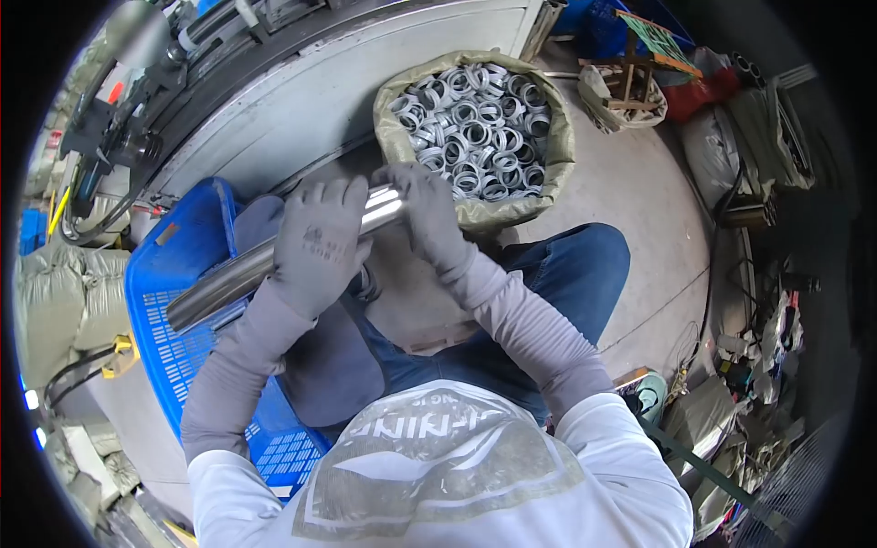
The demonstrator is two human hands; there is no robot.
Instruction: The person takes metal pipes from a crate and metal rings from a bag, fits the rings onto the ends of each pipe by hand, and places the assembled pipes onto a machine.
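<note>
A shiny metal tube [228,276] slants across in front of me, its far left end above the blue plastic basket [146,274]. My gloved left hand [320,237] is closed over the tube's middle, knuckles up. At the tube's right end, my gloved right hand [422,215] is wrapped round the tip and hides it. Whether a ring sits on that end, I cannot tell. Just beyond my right hand stands an open woven sack [566,151] full of grey metal rings [477,134].
A long pale machine bed [311,100] runs along the back left. Bundled sacks [55,292] lie at the far left. On the right are a small bag with a wooden frame [630,96], a dark cable [713,265] and piled scrap [722,411].
</note>
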